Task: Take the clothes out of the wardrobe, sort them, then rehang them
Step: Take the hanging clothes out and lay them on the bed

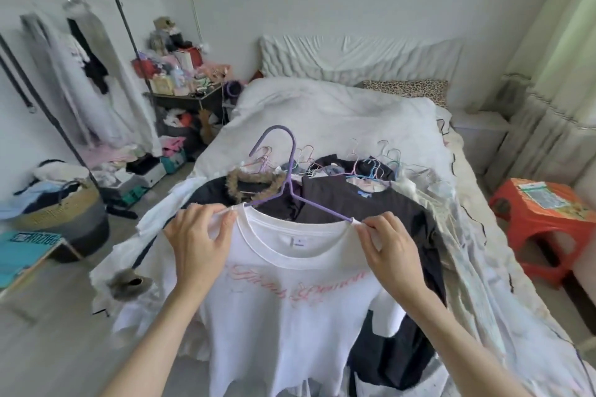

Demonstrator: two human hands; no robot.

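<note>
A white T-shirt (290, 300) with pink script across the chest is held up in front of the person, over the foot of the bed (322, 106). Its neckline is at the top and its body hangs straight down toward the bottom edge of the view, so its long axis runs up and down. A purple hanger (292, 177) sits in the neck opening: its hook points up and curls to the left, and its two arms slope down and outward into the shirt's shoulders, the bar running left to right.

The left hand (200, 235) pinches the shirt's left shoulder seam between thumb and fingertips, right where the hanger arm goes under the cloth. The right hand (390, 245) pinches the right shoulder the same way, at the other end of the hanger. The fingers of both hands are curled around the fabric, not spread.

Behind the shirt, a heap of dark clothes (371, 203) lies on the bed, one piece with a fur collar (254, 182), and a cluster of thin pastel hangers (364, 164) lies beyond them. A clothes rack (125, 26) with a few pale garments stands at the left, a basket (64, 213) on the floor near it, and an orange stool (541, 213) at the right.
</note>
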